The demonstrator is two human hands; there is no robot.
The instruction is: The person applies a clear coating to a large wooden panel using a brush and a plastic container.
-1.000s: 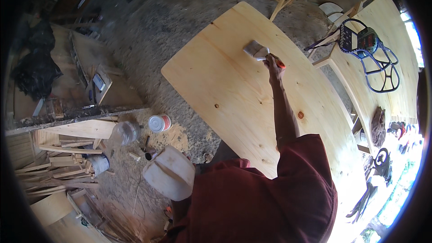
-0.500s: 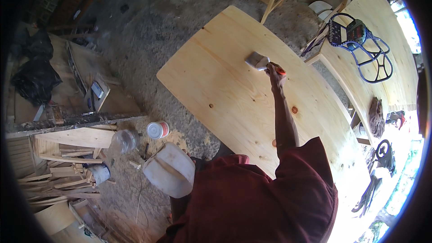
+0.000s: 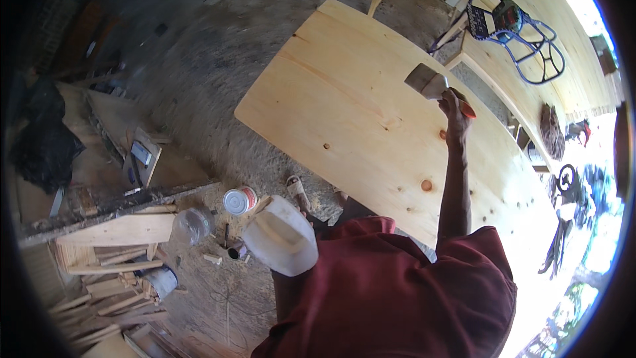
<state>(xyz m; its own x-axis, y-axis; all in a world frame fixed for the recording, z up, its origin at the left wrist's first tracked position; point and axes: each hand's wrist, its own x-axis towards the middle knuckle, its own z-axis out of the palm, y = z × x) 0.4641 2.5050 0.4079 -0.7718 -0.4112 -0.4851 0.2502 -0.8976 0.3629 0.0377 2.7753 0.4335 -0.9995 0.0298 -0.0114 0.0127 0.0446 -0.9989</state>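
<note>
My right hand (image 3: 456,114) is closed round the red-orange handle of a wide flat paintbrush (image 3: 432,82), over the far right part of a pale wooden tabletop (image 3: 344,93). The brush's broad head points up and to the left; whether its bristles touch the wood I cannot tell. Low at my left side, a whitish plastic jug (image 3: 278,252) with a cut-open top is held up off the floor. My left forearm runs up behind it, and the jug hides most of my left hand. The board's surface is smooth, with several dark knots.
A lidded paint tin (image 3: 237,201) and a clear plastic container (image 3: 193,227) stand on the floor to the left. Beyond them are wood offcuts (image 3: 109,295) and a low workbench (image 3: 109,189). At right, a blue metal frame (image 3: 530,50) rests on another wooden top (image 3: 563,86).
My right hand has carried the paintbrush to the right across the board, toward its far right edge. The view has shifted, and a sandalled foot now shows beside the board.
</note>
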